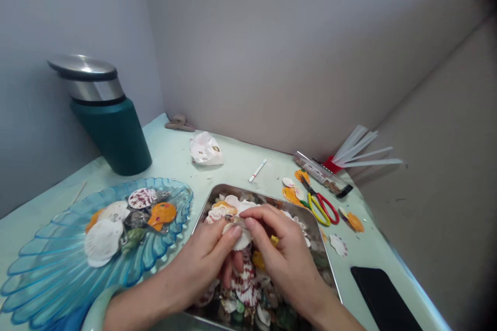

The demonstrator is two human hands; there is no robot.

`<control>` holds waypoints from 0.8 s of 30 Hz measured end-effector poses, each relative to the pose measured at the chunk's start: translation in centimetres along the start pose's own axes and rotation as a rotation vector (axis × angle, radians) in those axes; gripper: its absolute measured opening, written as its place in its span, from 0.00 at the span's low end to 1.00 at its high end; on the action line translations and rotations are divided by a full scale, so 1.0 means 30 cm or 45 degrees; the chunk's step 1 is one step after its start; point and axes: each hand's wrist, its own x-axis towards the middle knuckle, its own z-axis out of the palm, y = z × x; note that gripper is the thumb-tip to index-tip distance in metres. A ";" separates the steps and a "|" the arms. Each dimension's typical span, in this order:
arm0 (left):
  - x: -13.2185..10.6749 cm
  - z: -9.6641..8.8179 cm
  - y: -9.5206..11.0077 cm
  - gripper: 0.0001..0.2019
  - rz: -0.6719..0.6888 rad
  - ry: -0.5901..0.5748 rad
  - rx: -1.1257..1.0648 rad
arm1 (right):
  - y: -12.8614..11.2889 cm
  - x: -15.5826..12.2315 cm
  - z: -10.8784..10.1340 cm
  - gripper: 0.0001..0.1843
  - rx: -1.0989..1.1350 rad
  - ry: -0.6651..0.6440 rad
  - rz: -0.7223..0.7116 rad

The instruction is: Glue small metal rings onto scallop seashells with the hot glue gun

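Both hands meet over a metal tray [212,199] filled with several seashells. My left hand [202,264] and my right hand [285,253] pinch the same white shell [243,240] between thumbs and fingertips, just above the pile. The fingers of both hands are curled closed around it. Pink-striped and orange shells lie under the hands in the tray.
A blue shell-shaped glass dish [50,269] with several shells lies to the left. A green bottle [111,129] with a steel lid stands behind it. Scissors [320,206], loose shells, a crumpled wrapper [205,149], glue sticks [361,152] and a black phone [382,300] lie around.
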 end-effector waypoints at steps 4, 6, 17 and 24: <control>-0.002 -0.001 -0.003 0.23 0.059 0.009 0.087 | -0.001 0.003 -0.004 0.08 0.029 -0.001 -0.040; -0.005 -0.001 -0.001 0.22 0.082 0.014 0.102 | -0.003 0.001 -0.006 0.08 0.037 0.003 -0.067; -0.010 0.004 0.001 0.17 0.379 0.204 0.338 | -0.020 -0.008 -0.006 0.09 0.065 -0.004 -0.238; -0.016 0.004 0.000 0.15 0.452 0.256 0.397 | -0.027 -0.013 -0.010 0.09 0.067 0.015 -0.273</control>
